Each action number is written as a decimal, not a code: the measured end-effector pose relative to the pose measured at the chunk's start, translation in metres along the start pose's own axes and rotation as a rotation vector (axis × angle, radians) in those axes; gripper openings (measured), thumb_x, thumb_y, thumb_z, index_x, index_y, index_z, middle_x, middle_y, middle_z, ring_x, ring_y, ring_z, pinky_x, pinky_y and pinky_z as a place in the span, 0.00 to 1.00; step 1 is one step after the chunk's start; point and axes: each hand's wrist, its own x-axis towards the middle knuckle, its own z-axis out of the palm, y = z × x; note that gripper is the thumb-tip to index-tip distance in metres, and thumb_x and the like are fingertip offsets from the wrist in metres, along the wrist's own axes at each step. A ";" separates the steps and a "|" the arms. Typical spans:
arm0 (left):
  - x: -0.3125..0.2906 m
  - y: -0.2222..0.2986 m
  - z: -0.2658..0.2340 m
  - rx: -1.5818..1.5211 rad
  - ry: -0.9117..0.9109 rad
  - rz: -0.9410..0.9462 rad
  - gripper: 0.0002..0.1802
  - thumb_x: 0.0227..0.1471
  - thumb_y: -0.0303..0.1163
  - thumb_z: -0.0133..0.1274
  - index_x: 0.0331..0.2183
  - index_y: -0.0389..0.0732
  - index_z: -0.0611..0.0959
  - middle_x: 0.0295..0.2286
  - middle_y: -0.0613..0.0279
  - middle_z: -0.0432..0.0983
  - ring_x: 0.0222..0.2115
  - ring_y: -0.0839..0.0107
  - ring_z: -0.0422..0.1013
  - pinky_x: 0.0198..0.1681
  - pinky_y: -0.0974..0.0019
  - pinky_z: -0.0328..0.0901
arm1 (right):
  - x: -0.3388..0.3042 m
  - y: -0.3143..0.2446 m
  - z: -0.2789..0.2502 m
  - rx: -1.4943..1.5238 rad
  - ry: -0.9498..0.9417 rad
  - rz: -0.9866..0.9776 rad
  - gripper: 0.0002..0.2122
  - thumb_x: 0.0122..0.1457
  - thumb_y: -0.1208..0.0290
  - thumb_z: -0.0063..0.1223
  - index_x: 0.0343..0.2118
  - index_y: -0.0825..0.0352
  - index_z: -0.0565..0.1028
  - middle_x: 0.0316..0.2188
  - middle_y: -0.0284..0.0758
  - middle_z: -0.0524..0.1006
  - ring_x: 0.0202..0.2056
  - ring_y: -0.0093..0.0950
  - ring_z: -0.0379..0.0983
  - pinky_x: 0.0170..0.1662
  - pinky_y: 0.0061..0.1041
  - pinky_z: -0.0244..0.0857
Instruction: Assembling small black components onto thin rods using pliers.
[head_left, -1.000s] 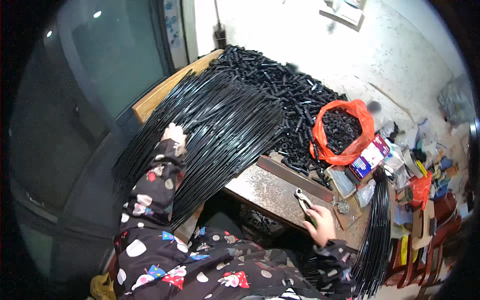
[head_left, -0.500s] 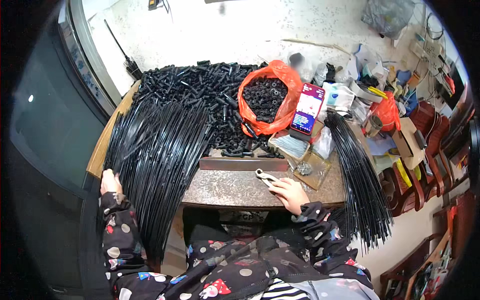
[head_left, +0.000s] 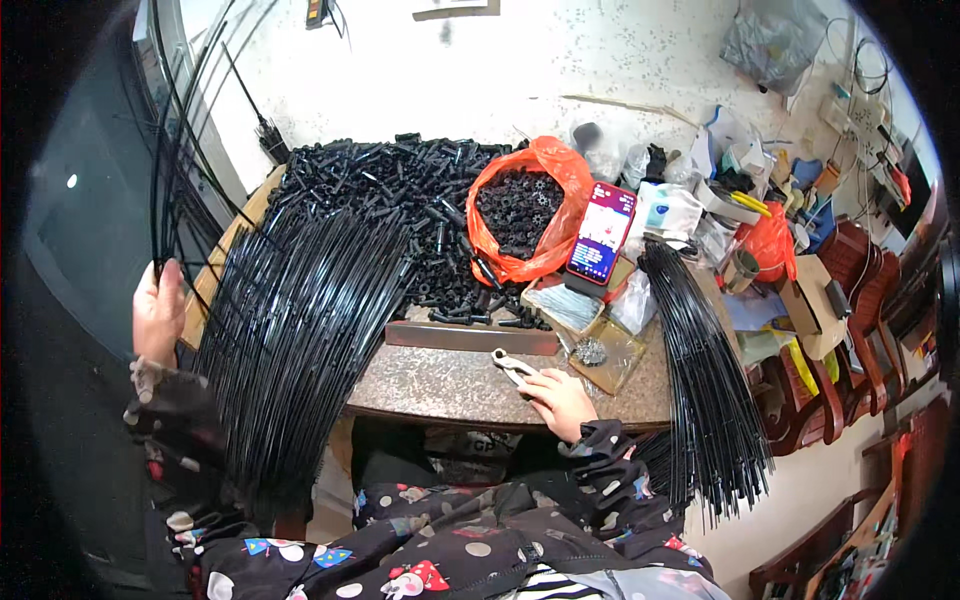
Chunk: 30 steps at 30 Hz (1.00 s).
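Raised at the far left, my left hand (head_left: 158, 312) is closed around several long, thin black rods (head_left: 165, 200). They stick up past the table's left edge, and some lean over the pile. A broad pile of similar black rods (head_left: 300, 310) lies on the table's left side, its near ends hanging over the front. My right hand (head_left: 560, 402) rests near the front edge, fingers around the handles of metal pliers (head_left: 512, 367). The pliers' head points away to the left. Just beyond them lies a flat metal bar (head_left: 470, 338).
Small black tubular parts (head_left: 360, 175) are heaped at the back. An orange plastic bag (head_left: 568, 160) holds small black pieces beside a propped phone (head_left: 603, 230). A box of thin pins (head_left: 566, 305) and metal bits (head_left: 590, 351) are nearby. Another rod bundle (head_left: 705, 380) overhangs the right side.
My left hand has moved up and to the left, lifting several rods off the pile's left side. My right hand stays on the pliers; the view has shifted slightly.
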 end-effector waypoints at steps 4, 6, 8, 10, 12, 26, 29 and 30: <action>-0.032 0.007 0.009 0.182 0.027 -0.132 0.10 0.51 0.38 0.45 0.25 0.43 0.69 0.11 0.79 0.54 0.10 0.89 0.48 0.11 0.80 0.43 | 0.002 0.004 0.002 -0.018 -0.040 -0.004 0.14 0.44 0.74 0.51 0.37 0.59 0.72 0.39 0.29 0.71 0.44 0.33 0.62 0.42 0.31 0.56; -0.046 0.027 0.037 0.092 -0.165 -0.402 0.09 0.51 0.37 0.45 0.25 0.43 0.70 0.13 0.78 0.56 0.11 0.88 0.49 0.12 0.80 0.45 | 0.001 0.006 0.000 -0.080 -0.093 0.032 0.18 0.41 0.74 0.53 0.39 0.60 0.71 0.41 0.31 0.69 0.46 0.37 0.59 0.46 0.38 0.53; -0.060 0.030 0.040 0.118 -0.307 -0.442 0.11 0.50 0.39 0.46 0.23 0.43 0.70 0.13 0.78 0.56 0.12 0.87 0.50 0.13 0.79 0.47 | 0.011 -0.043 -0.013 -0.217 -0.045 -0.013 0.27 0.38 0.70 0.57 0.46 0.62 0.65 0.47 0.36 0.63 0.50 0.40 0.53 0.51 0.45 0.45; -0.061 0.009 0.063 0.071 -0.423 -0.298 0.12 0.48 0.40 0.47 0.23 0.43 0.70 0.13 0.77 0.56 0.14 0.86 0.52 0.16 0.78 0.50 | 0.013 -0.079 -0.020 -0.098 -0.171 -0.053 0.36 0.35 0.66 0.60 0.51 0.65 0.58 0.50 0.40 0.57 0.52 0.41 0.49 0.53 0.50 0.37; -0.069 0.003 0.058 0.208 -0.412 -0.323 0.13 0.47 0.40 0.49 0.21 0.42 0.69 0.14 0.76 0.58 0.15 0.84 0.53 0.17 0.77 0.51 | 0.020 -0.118 -0.003 0.105 -0.343 -0.230 0.38 0.36 0.61 0.60 0.52 0.66 0.55 0.51 0.42 0.56 0.54 0.42 0.46 0.55 0.49 0.36; -0.092 -0.001 0.044 -0.138 -0.502 -0.408 0.09 0.49 0.36 0.49 0.27 0.41 0.72 0.17 0.77 0.60 0.18 0.88 0.53 0.19 0.80 0.50 | -0.032 -0.121 0.107 0.192 -0.675 -0.172 0.09 0.48 0.66 0.49 0.28 0.66 0.74 0.28 0.37 0.71 0.33 0.39 0.66 0.35 0.32 0.63; -0.095 0.001 0.058 -0.061 -0.548 -0.278 0.10 0.47 0.33 0.49 0.27 0.36 0.71 0.21 0.71 0.65 0.23 0.83 0.58 0.26 0.77 0.57 | -0.017 -0.141 0.050 0.059 -0.674 -0.228 0.08 0.49 0.67 0.45 0.29 0.66 0.71 0.27 0.39 0.71 0.36 0.38 0.65 0.34 0.33 0.64; -0.101 0.000 0.058 -0.117 -0.567 -0.272 0.09 0.47 0.32 0.48 0.28 0.36 0.71 0.22 0.71 0.65 0.23 0.83 0.58 0.26 0.77 0.57 | -0.009 -0.154 0.034 0.001 -0.741 -0.196 0.08 0.50 0.67 0.43 0.28 0.66 0.70 0.25 0.39 0.72 0.34 0.37 0.67 0.34 0.33 0.64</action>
